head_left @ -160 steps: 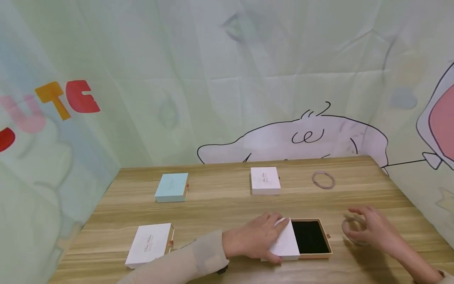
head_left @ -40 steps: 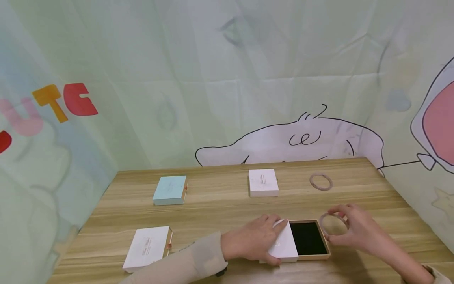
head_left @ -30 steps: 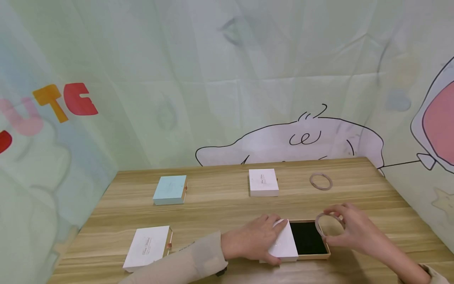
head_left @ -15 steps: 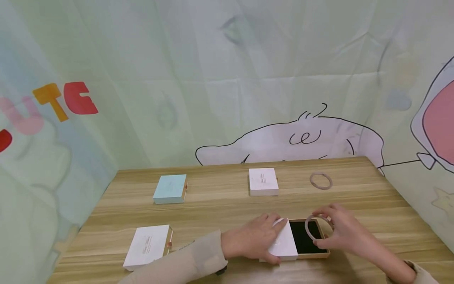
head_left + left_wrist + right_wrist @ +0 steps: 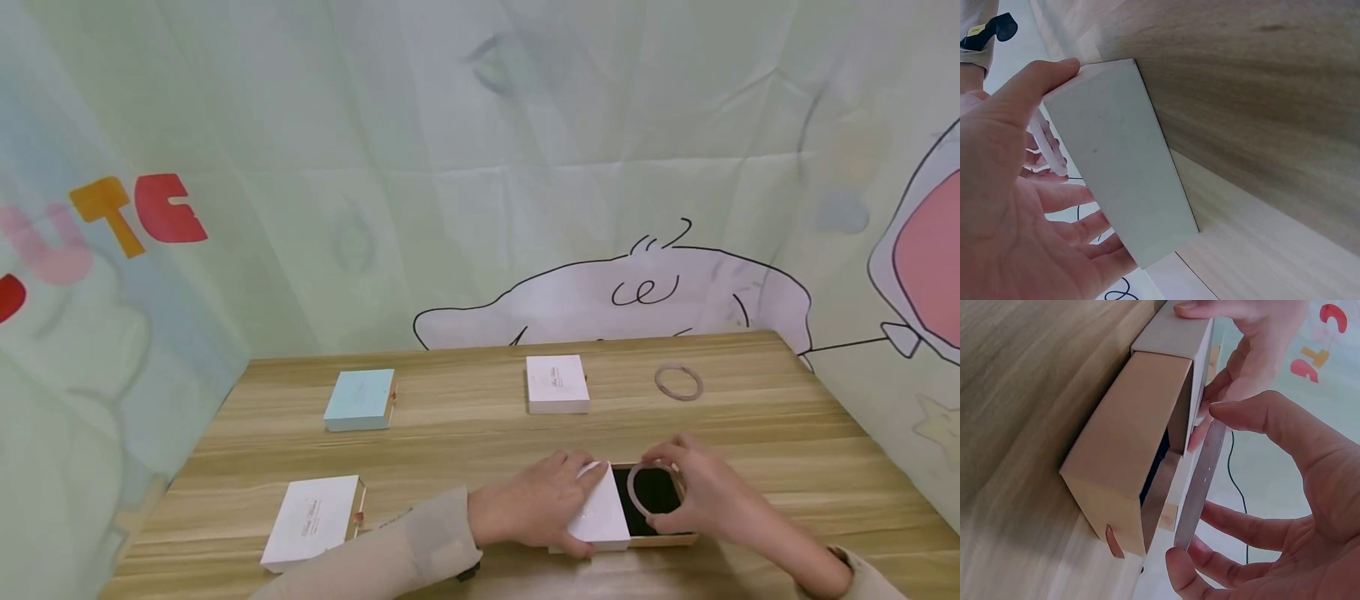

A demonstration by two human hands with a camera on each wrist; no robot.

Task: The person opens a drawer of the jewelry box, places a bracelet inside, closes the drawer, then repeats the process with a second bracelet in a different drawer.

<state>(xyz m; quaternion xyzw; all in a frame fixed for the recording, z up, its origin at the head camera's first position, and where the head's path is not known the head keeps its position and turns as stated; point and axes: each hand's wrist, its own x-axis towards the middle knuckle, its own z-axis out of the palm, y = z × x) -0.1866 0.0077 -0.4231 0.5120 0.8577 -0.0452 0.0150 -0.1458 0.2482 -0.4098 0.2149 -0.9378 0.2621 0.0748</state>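
My left hand [image 5: 532, 504] grips the white sleeve [image 5: 606, 515] of a slide-out box, thumb on the near side and fingers on the far side. Out of its right end sticks the open drawer [image 5: 663, 541], which has a black lining and a small ribbon tab [image 5: 1114, 542]. Between thumb and fingertips, my right hand [image 5: 708, 492] pinches a pale mauve bangle [image 5: 634, 493] by its edges. The bangle is over the drawer, and the right wrist view shows it [image 5: 1200, 481] apart from the lining.
A second bangle [image 5: 700, 386] lies on the wooden table [image 5: 450, 442] at the back right. A closed white box [image 5: 558, 383] is at the back middle, a light blue box [image 5: 362, 398] at the back left, and another white box [image 5: 311, 518] at the front left.
From the tabletop right of the drawer, my right hand has lifted the bangle and carried it left over the drawer. The left hand has stayed on the box.
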